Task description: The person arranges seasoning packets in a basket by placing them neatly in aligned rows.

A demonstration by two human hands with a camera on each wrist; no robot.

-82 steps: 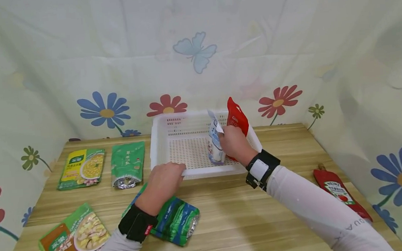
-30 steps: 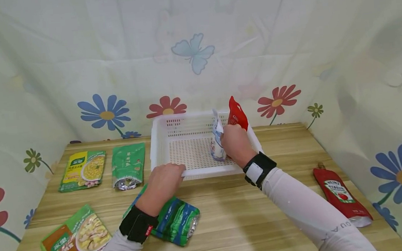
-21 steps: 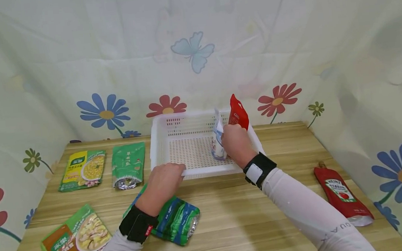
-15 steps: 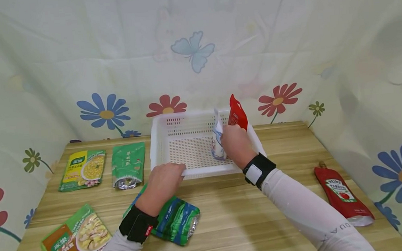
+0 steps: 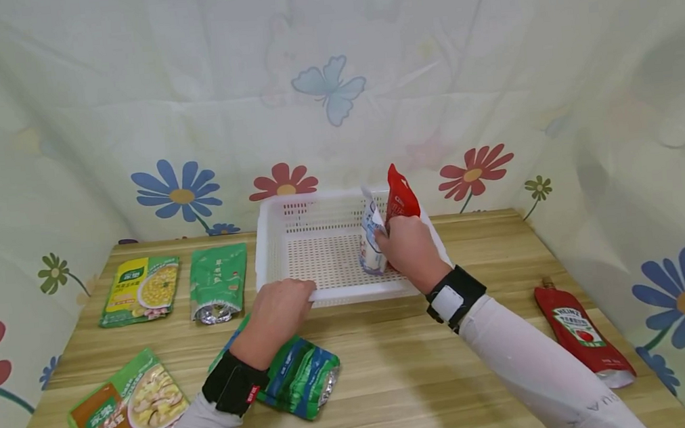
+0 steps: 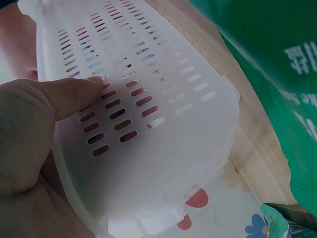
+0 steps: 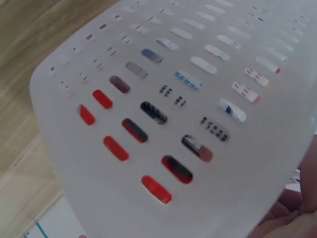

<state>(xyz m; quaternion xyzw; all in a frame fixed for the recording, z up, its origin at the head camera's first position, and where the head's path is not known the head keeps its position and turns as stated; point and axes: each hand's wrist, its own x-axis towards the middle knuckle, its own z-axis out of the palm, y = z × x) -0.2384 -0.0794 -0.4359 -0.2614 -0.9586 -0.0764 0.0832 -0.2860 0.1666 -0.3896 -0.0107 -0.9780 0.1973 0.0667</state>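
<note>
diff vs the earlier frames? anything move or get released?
Little changed. The right hand shifted slightly within the white slotted plastic basket, still holding the white-and-blue pouch upright beside the red pouch. Nothing was let go. The left hand stays on the basket's near rim; the packets on the wooden table lie as before.
</note>
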